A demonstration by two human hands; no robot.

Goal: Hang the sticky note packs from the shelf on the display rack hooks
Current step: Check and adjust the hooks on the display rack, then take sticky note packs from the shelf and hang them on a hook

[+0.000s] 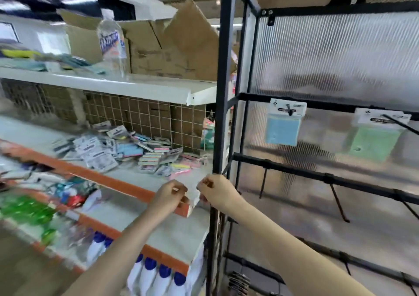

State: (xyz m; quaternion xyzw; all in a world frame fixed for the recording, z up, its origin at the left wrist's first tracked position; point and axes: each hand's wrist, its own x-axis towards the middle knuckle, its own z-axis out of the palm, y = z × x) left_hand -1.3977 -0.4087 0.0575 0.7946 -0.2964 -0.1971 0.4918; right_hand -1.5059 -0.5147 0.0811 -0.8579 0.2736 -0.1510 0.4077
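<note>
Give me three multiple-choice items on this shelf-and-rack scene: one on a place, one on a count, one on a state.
1. Where does the loose pile of sticky note packs lie?
A. on the white shelf
B. on the floor
C. in a cardboard box

2. How many packs hang on the display rack?
A. none
B. two
C. five

3. How are the left hand and right hand?
A. flat, open
B. fingers curled, close together
C. out of view

Key: 1 A, pile rests on the shelf; 2 B, blue pack and green pack; 3 B, both curled.
</note>
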